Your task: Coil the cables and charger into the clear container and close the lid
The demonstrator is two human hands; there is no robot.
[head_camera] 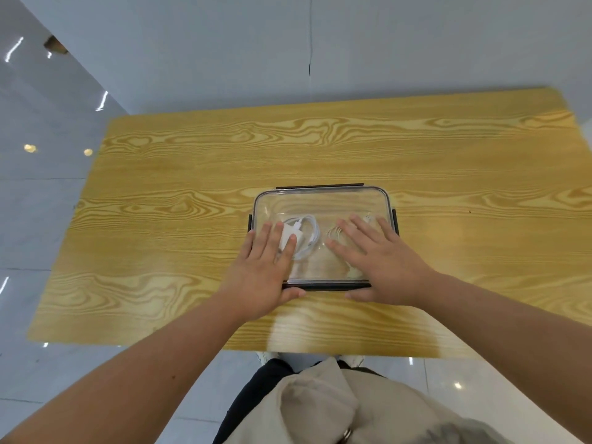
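Both hands, the left hand (266,267) and right hand (381,261), lie spread flat on the lid (323,203) of the box (391,216) mid-worktop (160,187), charger (288,235) and cables (309,233) inside, but uneven pushing might leave a clip (320,186) unsnapped.

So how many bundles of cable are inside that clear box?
2: a white coil with charger on the left side, and a paler coil on the right, partly hidden under the right hand. More may be hidden.

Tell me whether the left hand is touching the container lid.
Touching. The head view shows the left hand lying flat on the clear lid, fingers spread above the white charger inside.
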